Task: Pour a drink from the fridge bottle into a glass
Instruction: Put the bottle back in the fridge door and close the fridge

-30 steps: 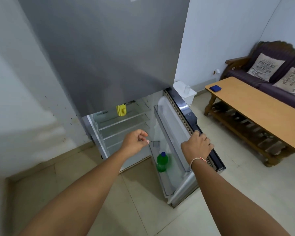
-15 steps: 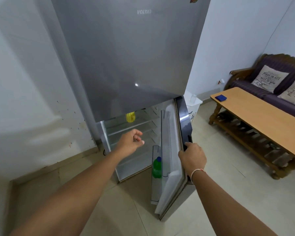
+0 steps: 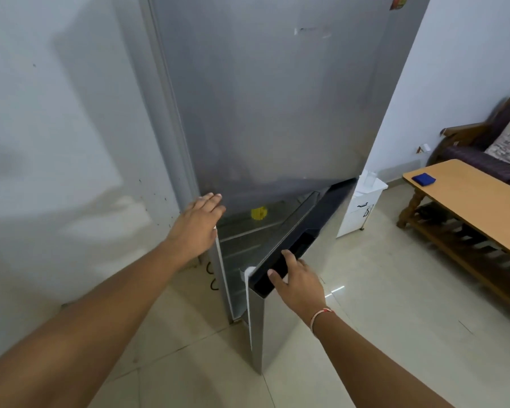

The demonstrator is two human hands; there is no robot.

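The steel fridge (image 3: pixel 277 113) stands in front of me with its lower door (image 3: pixel 259 334) swung most of the way in, leaving a narrow gap. My right hand (image 3: pixel 299 287) lies against the door's outer corner, thumb and a finger on its black top edge. My left hand (image 3: pixel 198 228) is flat with straight fingers at the fridge's left edge, just under the upper door. The door hides the green bottle. A clear glass (image 3: pixel 369 179) stands on a white cabinet (image 3: pixel 359 210) right of the fridge.
A yellow item (image 3: pixel 258 213) sits on a shelf inside the gap. A long wooden table (image 3: pixel 477 201) with a blue object (image 3: pixel 423 179) stands at the right, a dark sofa (image 3: pixel 483 160) with a cushion behind it. A wall is close on the left.
The lower door has swung from wide open to nearly closed under my right hand, hiding the green bottle. My left hand moved up and left to the fridge's edge and straightened.
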